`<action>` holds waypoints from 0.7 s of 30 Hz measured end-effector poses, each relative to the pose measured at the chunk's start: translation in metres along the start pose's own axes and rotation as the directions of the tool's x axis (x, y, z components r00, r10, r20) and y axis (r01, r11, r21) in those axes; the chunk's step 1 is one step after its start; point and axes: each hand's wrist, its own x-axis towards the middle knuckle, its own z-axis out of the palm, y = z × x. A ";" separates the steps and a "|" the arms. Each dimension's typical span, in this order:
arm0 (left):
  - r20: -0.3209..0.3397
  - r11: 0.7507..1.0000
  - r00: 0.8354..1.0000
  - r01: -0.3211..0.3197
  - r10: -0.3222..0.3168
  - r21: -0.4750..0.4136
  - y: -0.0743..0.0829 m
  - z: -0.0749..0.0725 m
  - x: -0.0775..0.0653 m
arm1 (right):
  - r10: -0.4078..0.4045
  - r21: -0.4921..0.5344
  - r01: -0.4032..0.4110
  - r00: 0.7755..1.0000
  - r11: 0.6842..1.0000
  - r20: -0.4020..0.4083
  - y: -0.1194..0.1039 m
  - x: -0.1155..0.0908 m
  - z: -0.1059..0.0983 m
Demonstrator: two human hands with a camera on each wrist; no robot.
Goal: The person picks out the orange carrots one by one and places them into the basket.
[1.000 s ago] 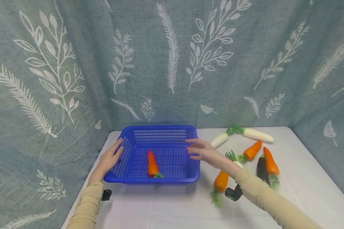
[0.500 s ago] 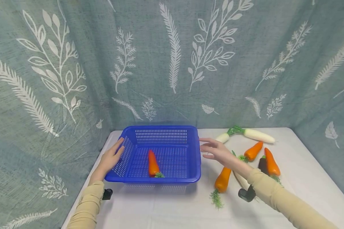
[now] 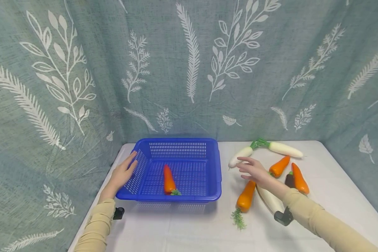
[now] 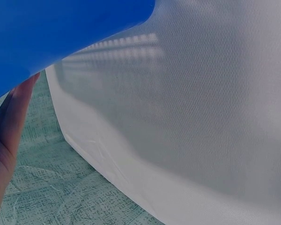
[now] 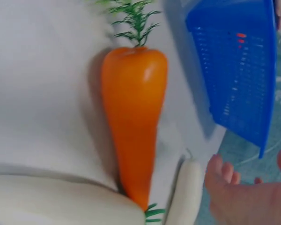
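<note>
A blue plastic basket (image 3: 163, 198) stands on the white table, with one orange-red carrot (image 3: 168, 179) lying inside. My left hand (image 3: 123, 175) rests at the basket's left rim, fingers extended. In the left wrist view, fingers (image 4: 21, 105) meet the basket's blue edge (image 4: 61, 28). To the right of the basket, my right hand (image 3: 255, 172) hovers with loosely bent fingers and holds nothing. Below it lie an orange carrot (image 3: 245, 197) with green fronds and a white radish (image 3: 270, 198), partly hidden by the wrist. A smaller white radish (image 3: 242, 154) is just beyond its fingertips.
Another white radish (image 3: 285, 149) lies at the back right. Two more carrots, one upper (image 3: 279, 166) and one further right (image 3: 299, 178), lie near a dark eggplant (image 3: 289, 180) mostly hidden by the right arm. A patterned green-grey curtain (image 3: 189, 119) hangs behind the table.
My right hand has moved rightward, from over the basket's right rim to above the vegetables, uncovering the small radish. The left hand, basket and carrot inside stay in place.
</note>
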 end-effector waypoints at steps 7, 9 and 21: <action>-0.006 1.000 1.000 -0.006 0.006 0.002 0.002 -0.001 0.000 | 0.111 -0.125 -0.124 0.988 0.984 -0.107 0.005 -0.005 -0.011; -0.005 1.000 1.000 -0.006 0.006 0.000 0.002 -0.001 -0.001 | 0.132 -0.155 -0.150 0.984 0.976 -0.119 0.007 -0.007 -0.012; -0.002 1.000 1.000 -0.004 0.004 0.000 0.002 -0.002 0.001 | 0.251 -0.233 -0.279 0.958 0.932 -0.140 0.016 -0.020 -0.008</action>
